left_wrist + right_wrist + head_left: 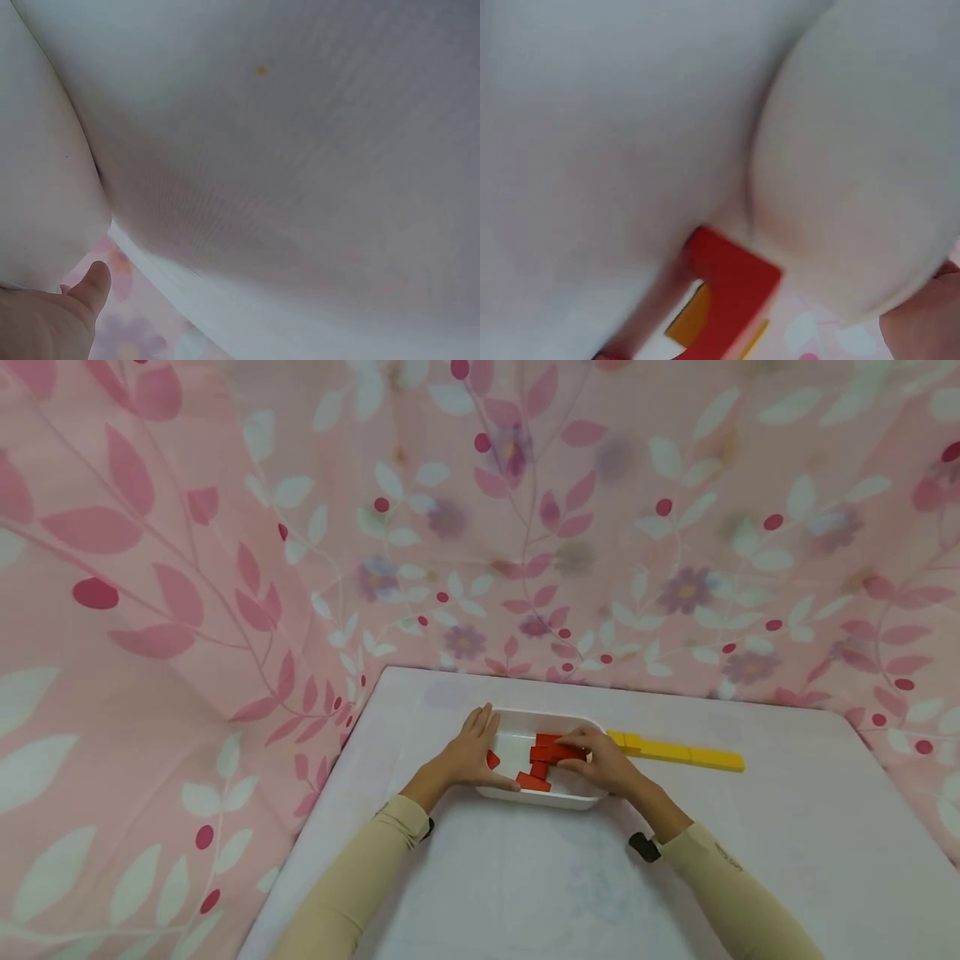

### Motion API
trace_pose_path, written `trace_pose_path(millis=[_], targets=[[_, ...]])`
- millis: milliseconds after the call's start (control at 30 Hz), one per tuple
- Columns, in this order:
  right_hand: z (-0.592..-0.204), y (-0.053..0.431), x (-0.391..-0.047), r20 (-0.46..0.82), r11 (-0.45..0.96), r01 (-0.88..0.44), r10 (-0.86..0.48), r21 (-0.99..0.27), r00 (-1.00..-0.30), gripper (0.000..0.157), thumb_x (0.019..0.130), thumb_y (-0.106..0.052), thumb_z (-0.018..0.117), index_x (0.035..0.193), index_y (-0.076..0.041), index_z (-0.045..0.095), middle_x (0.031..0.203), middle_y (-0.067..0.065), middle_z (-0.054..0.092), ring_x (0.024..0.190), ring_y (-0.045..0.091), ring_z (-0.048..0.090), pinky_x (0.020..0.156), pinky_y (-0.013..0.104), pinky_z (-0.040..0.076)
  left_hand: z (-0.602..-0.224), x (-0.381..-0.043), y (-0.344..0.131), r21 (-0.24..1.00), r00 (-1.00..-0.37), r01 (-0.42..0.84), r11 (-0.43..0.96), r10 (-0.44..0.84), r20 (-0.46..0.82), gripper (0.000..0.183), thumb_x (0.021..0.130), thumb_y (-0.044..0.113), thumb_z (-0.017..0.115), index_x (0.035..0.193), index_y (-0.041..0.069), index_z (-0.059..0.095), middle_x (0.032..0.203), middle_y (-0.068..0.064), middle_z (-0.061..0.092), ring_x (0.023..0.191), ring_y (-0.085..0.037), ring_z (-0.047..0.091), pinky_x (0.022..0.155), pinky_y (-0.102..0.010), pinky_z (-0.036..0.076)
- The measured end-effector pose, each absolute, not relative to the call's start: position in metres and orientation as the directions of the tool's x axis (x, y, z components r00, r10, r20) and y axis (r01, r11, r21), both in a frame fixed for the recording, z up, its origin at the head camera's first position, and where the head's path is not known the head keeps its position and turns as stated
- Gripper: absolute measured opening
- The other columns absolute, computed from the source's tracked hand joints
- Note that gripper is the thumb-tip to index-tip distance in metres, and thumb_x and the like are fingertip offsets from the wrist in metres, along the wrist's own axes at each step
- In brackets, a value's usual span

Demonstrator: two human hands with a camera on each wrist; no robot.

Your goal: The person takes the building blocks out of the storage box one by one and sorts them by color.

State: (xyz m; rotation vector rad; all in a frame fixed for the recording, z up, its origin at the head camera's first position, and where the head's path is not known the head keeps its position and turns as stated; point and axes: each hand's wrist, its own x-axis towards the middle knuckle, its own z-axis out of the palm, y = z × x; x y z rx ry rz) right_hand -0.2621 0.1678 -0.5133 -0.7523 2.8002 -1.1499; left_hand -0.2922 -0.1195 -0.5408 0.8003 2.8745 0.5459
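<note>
A white plastic tray (577, 802) on the table holds several red blocks (533, 782). My left hand (467, 760) rests over the tray's left end, its fingers straight at the far rim and its thumb along the near rim. In the left wrist view only the thumb (91, 289) shows, beside a pale curved wall. Inside the right end of the tray, my right hand (606, 764) pinches a red block (572, 752) between fingers and thumb. The right wrist view shows a blurred red block with a curved cut-out (739, 281).
A row of yellow blocks (675, 753) lies end to end on the table, running right from behind the tray. White cloth covers the table (525, 877). Pink floral fabric (525, 527) hangs at the back and left.
</note>
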Motion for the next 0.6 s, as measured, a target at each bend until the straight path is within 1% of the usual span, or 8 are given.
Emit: trace_pose_path(millis=[133, 233, 300, 433, 600], targets=[[-0.507, 0.172, -0.259, 0.171, 0.611, -0.414, -0.416, -0.675, -0.893, 0.040, 0.086, -0.018, 0.078, 0.124, -0.010, 0.070, 0.108, 0.004, 0.060, 0.095, 0.019, 0.055, 0.082, 0.027, 0.055, -0.540, -0.292, -0.118, 0.384, -0.856, 0.480, 0.789, 0.518, 0.005, 0.136, 0.062, 0.080, 0.072, 0.159, 0.008, 0.009, 0.168, -0.009, -0.003, 0.154, -0.029, 0.000, 0.119, -0.050, 0.030], [-0.503, 0.175, -0.256, 0.179, 0.640, -0.428, -0.418, -0.638, -0.891, 0.040, 0.086, -0.018, 0.078, 0.124, -0.010, 0.070, 0.108, 0.003, 0.059, 0.095, 0.019, 0.054, 0.081, 0.026, 0.054, -0.540, -0.291, -0.118, 0.382, -0.859, 0.477, 0.792, 0.512, 0.011, 0.135, 0.063, 0.080, 0.072, 0.160, 0.010, 0.010, 0.168, -0.008, -0.003, 0.154, -0.029, 0.001, 0.118, -0.051, 0.031], [-0.503, 0.178, -0.252, 0.175, 0.659, -0.439, -0.428, -0.611, -0.887, 0.039, 0.085, -0.018, 0.078, 0.123, -0.010, 0.070, 0.108, 0.003, 0.059, 0.097, 0.018, 0.055, 0.083, 0.027, 0.055, -0.541, -0.291, -0.118, 0.384, -0.859, 0.476, 0.791, 0.513, 0.007, 0.134, 0.063, 0.079, 0.072, 0.160, 0.011, 0.009, 0.168, -0.008, -0.004, 0.154, -0.029, 0.001, 0.118, -0.051, 0.031], [-0.502, 0.185, -0.245, 0.172, 0.683, -0.447, -0.434, -0.578, -0.885, 0.036, 0.085, -0.017, 0.078, 0.119, -0.010, 0.071, 0.109, 0.004, 0.060, 0.099, 0.019, 0.055, 0.087, 0.035, 0.057, -0.540, -0.291, -0.118, 0.385, -0.855, 0.477, 0.790, 0.518, -0.004, 0.134, 0.064, 0.080, 0.071, 0.160, 0.013, 0.007, 0.168, -0.007, -0.005, 0.154, -0.029, 0.000, 0.118, -0.052, 0.031], [-0.498, 0.196, -0.241, 0.187, 0.697, -0.446, -0.419, -0.562, -0.889, 0.035, 0.084, -0.016, 0.079, 0.118, -0.011, 0.071, 0.112, 0.008, 0.062, 0.100, 0.025, 0.057, 0.088, 0.045, 0.057, -0.540, -0.291, -0.120, 0.380, -0.862, 0.460, 0.802, 0.507, -0.027, 0.134, 0.063, 0.081, 0.070, 0.160, 0.015, 0.006, 0.168, -0.008, -0.004, 0.154, -0.028, -0.001, 0.116, -0.054, 0.034]])
